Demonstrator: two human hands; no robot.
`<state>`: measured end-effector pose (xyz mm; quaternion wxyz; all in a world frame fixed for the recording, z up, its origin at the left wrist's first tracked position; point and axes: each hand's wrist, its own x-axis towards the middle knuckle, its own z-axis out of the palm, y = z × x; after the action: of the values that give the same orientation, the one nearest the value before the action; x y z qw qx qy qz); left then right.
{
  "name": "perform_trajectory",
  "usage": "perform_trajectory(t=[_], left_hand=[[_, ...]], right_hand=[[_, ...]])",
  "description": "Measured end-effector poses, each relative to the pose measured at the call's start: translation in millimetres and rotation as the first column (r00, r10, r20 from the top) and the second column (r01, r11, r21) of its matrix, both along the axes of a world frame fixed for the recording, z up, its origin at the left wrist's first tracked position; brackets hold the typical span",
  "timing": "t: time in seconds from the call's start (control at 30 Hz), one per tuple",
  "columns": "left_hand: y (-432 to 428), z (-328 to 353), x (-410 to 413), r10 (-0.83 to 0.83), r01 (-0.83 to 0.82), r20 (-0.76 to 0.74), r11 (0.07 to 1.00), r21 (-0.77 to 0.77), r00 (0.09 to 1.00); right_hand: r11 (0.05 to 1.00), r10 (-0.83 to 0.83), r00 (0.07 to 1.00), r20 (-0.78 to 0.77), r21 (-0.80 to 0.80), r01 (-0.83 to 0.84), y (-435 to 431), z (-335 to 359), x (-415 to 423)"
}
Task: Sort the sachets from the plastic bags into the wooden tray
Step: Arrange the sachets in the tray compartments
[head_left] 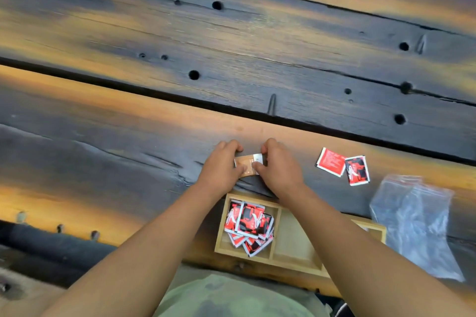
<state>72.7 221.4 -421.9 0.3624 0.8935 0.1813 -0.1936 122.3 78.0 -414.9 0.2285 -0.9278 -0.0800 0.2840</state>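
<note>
the left grip [221, 167] and the right grip [279, 165] pinch the 2 short ends of a small brown sachet stack [247, 166], thumbs on the near side and curled fingers on the far side, so both are closed round it. whether it is 1 sachet or several i cannot tell; a white strip shows at its right end. the stack sits low on the bench [231, 59], just beyond the far rim of the wooden tray [277, 229].

the tray lies at the near edge of the bench, under the 2 forearms. its left compartment holds a loose heap of red-and-black sachets [247, 224], some tilted against the walls. the middle compartment shows bare wood, and the right one is mostly hidden by the right forearm.

to the right of the grips, well apart from them, 2 loose sachets lie flat: a red sachet [331, 161] with a white border and a black-and-red sachet [357, 170], touching at 1 corner. nearer the right edge lie the crumpled clear plastic bags [417, 221], just beside the tray's right end.
</note>
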Motion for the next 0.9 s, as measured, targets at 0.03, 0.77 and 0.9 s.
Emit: perform_trajectory(t=[0.03, 0.77, 0.9], left_hand=[[-0.9, -0.6, -0.8, -0.009, 0.009, 0.003, 1.000, 0.005, 1.000], [-41.2, 39.2, 1.9, 0.136, -0.123, 0.021, 0.945, -0.303, 0.991], [-83.9, 58.2, -5.8, 0.266, -0.239, -0.010, 0.849, -0.471, 0.964]], right_hand=[[1.000, 0.001, 1.000, 0.005, -0.014, -0.001, 2.5, -1.1, -0.3], [0.763, -0.415, 0.860, -0.295, 0.401, 0.506, -50.8, 38.3, -7.6], [0.723, -0.373, 0.849, -0.374, 0.456, 0.519, -87.3, 54.8, -21.0]])
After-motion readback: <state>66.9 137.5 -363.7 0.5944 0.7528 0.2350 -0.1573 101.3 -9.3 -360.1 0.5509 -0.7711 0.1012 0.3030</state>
